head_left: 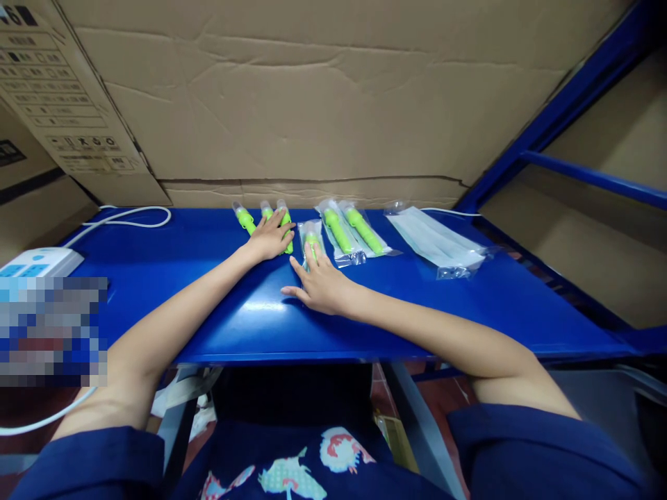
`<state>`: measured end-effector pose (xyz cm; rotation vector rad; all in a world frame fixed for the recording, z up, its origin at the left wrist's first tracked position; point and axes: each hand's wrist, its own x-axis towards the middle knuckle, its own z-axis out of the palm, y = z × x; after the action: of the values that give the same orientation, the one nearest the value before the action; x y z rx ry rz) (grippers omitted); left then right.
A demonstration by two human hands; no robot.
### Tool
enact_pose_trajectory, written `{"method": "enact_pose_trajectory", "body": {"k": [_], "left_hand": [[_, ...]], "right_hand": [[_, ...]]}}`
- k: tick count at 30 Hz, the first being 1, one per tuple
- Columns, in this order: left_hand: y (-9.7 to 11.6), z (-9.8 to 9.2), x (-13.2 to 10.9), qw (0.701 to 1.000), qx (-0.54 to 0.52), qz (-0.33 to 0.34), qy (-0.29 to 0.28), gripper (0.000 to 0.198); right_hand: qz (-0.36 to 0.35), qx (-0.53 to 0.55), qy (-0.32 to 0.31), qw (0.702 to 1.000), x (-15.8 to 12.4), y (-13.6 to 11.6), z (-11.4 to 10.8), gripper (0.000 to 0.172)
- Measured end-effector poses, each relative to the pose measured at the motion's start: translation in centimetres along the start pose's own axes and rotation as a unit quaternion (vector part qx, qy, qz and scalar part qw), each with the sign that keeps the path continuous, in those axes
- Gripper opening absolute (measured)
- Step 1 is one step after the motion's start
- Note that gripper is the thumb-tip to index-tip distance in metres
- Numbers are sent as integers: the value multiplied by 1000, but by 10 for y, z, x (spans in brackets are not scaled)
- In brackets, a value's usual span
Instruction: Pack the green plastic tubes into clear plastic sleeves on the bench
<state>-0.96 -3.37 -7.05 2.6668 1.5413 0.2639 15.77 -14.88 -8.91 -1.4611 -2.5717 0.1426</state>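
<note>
The left hand point(271, 239) lies flat and open on the blue tabletop point(208, 305), near its far edge. Its fingers rest on a group of three green tubes point(244, 220) that are without bags; it does not grip any of them. The right hand point(320, 285) is also flat, with fingers spread, and its fingertips point(313, 253) press on a small clear bag with one green tube point(311, 236) inside. This bag lies just beside the left hand. To the right, two more bagged green tubes point(347, 232) lie side by side. Further right a pack of face masks point(435, 243) lies toward the far right corner. A white power strip point(42, 262) sits at the left edge.
</note>
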Motion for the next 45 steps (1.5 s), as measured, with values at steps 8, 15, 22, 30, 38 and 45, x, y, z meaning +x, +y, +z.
{"method": "enact_pose_trajectory", "body": {"k": [8, 15, 22, 30, 38, 45], "left_hand": [[0, -1, 0, 1000, 14, 14, -3, 50], [1, -1, -1, 1000, 26, 13, -4, 50], [-1, 2, 0, 1000, 16, 16, -5, 50], [1, 0, -2, 1000, 20, 21, -6, 51], [1, 0, -2, 1000, 13, 10, -9, 51], [5, -1, -5, 999, 12, -17, -25, 53]], "right_hand": [[-14, 8, -1, 1000, 28, 27, -2, 75], [-30, 52, 19, 998, 46, 51, 1, 80], [-11, 89, 41, 995, 56, 70, -1, 78], [10, 72, 71, 995, 56, 66, -5, 75], [68, -21, 208, 976, 46, 101, -66, 69], [253, -63, 199, 945, 8, 186, -79, 67]]}}
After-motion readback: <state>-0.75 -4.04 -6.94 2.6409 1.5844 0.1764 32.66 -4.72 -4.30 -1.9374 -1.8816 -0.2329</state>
